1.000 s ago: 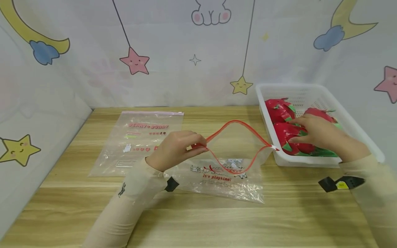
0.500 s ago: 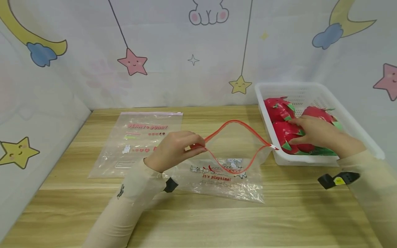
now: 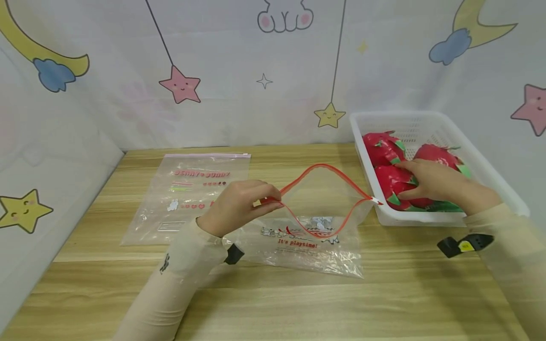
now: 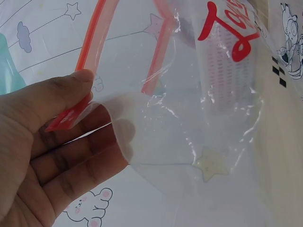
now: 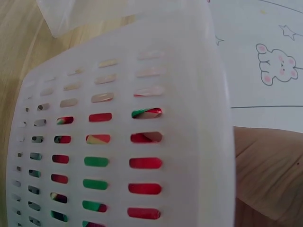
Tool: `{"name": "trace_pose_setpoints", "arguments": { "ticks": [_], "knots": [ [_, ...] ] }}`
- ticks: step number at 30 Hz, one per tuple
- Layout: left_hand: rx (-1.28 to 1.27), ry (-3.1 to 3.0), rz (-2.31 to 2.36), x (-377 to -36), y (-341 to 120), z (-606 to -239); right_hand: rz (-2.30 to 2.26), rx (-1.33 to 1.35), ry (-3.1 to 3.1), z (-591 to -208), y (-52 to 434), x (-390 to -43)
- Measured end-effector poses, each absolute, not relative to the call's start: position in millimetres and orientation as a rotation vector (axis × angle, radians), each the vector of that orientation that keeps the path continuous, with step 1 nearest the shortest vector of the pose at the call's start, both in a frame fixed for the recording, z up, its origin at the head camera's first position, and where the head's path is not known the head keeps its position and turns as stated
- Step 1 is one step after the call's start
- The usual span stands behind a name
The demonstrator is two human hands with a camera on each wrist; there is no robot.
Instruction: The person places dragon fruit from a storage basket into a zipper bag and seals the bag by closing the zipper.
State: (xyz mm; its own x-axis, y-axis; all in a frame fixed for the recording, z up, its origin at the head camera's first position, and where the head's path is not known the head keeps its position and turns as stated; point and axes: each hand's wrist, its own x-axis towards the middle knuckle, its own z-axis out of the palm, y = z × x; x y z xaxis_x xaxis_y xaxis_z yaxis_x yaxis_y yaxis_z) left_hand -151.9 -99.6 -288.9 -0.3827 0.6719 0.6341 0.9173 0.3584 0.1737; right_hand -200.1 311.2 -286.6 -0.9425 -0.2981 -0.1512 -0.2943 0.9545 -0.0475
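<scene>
Left of the white basket (image 3: 420, 219), the left hand (image 3: 241, 204) pinches the red-edged bag (image 3: 307, 251), mouth already open, no fruit visible inside. In the basket, the right hand (image 3: 443, 182) rests parted fingers on a red fruit (image 3: 389, 179); whether they grip, I cannot tell, but lifting seems undone.

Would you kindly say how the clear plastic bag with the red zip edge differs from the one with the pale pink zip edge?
The clear plastic bag with the red zip edge gapes open, pinched by the left hand; the clear plastic bag with the pale pink zip edge lies flat, mouth unspread. The red-edged bag reads "It's playtime!"; the pink-edged bag bears pink lettering and hearts. Both are printed and transparent.
</scene>
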Motion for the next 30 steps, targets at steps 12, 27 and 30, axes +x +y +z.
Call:
{"name": "trace_pose_setpoints", "arguments": {
  "ticks": [12, 27, 30],
  "knots": [
    [-1.39, -2.162, -0.716, -153, -98, -288, -0.095, -0.414, 2.922, -289, 313, -201],
    [-1.39, -2.164, -0.715, -155, -98, -290, -0.081, -0.406, 2.885, -293, 319, -206],
    [-1.393, -2.164, -0.719, -154, -98, -290, -0.096, -0.424, 2.89, -296, 321, -206]
  ]
}}
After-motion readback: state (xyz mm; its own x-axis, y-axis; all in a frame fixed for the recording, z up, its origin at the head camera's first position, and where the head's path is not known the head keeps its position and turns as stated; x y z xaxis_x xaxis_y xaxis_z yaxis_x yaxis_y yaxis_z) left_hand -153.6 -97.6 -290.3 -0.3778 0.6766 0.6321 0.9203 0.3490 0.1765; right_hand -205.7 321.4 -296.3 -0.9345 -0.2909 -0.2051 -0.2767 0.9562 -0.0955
